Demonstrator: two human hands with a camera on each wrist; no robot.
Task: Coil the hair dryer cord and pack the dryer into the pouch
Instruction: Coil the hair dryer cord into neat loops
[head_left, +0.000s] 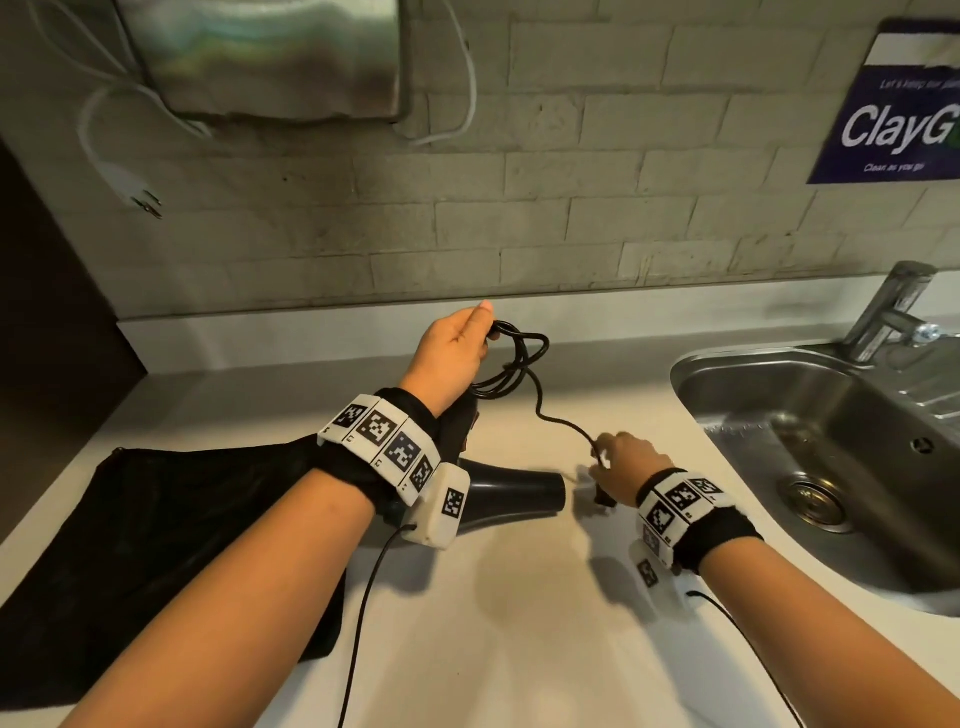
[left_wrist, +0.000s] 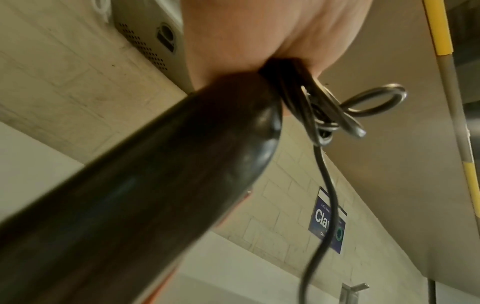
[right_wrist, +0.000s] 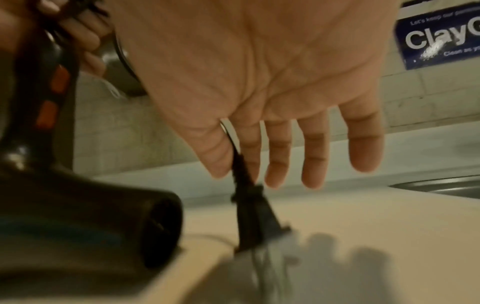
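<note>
The black hair dryer (head_left: 511, 493) stands on the white counter, barrel pointing right, handle rising under my left wrist. My left hand (head_left: 467, 338) grips several loops of the black cord (head_left: 519, 364) at the top of the handle (left_wrist: 155, 185). From the coil the cord runs down and right to my right hand (head_left: 605, 457), which pinches it between thumb and index finger just above the plug (right_wrist: 253, 216); the other fingers (right_wrist: 314, 156) are straight. The plug hangs close over the counter beside the nozzle (right_wrist: 155, 224). A black pouch (head_left: 171, 525) lies flat at the left, partly under my left forearm.
A steel sink (head_left: 737, 364) with a faucet (head_left: 888, 312) is set into the counter at the right. On the brick wall hang a metal appliance (head_left: 260, 52), its white cord and plug (head_left: 140, 195), and a blue sign (head_left: 898, 124).
</note>
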